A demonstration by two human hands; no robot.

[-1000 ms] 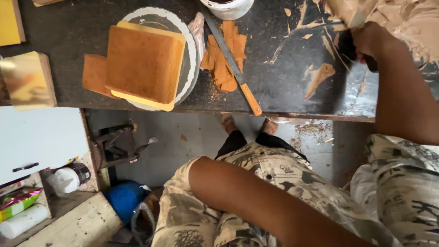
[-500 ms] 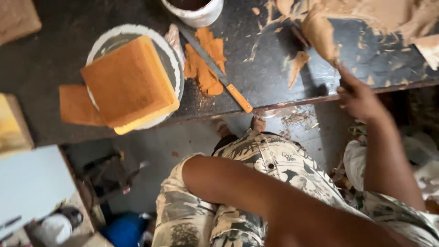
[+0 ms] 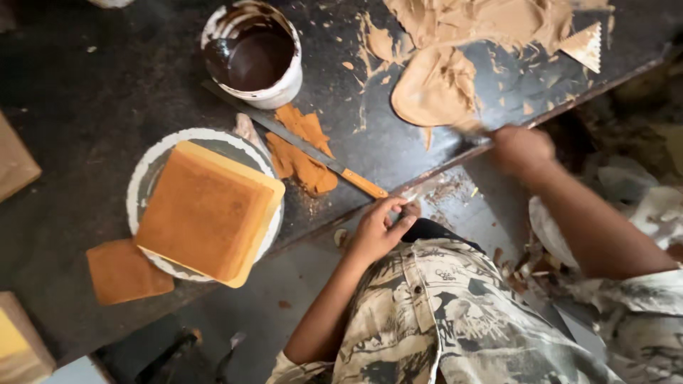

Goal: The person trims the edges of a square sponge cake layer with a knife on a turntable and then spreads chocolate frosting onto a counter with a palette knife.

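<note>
A mound of tan frosting (image 3: pixel 455 50) lies smeared across the far right of the dark tabletop (image 3: pixel 85 107), a rounded lobe of it (image 3: pixel 435 87) reaching almost to the near edge. The right hand (image 3: pixel 523 151) hovers at that edge with its arm stretched forward and its fingers clenched around a blurred tool (too smeared by motion to name) whose tip meets the lobe. The left hand (image 3: pixel 377 229) rests at the tabletop's edge just below the orange handle of a long knife (image 3: pixel 299 142), fingers loosely curled and grasping nothing, forearm bent back toward a camouflage-print shirt (image 3: pixel 455 320). The knife lies slantwise over a heap of orange-brown cake crumbs (image 3: pixel 302 153), its blade tip beside a white bowl of dark chocolate (image 3: pixel 250 53). To the left, a square sponge cake (image 3: pixel 206 210) sits tilted on a round white board (image 3: pixel 142 188), a thin cake slice (image 3: pixel 124 270) flat beside it. A toothed scraper (image 3: pixel 585 46) rests at the frosting's right.
</note>
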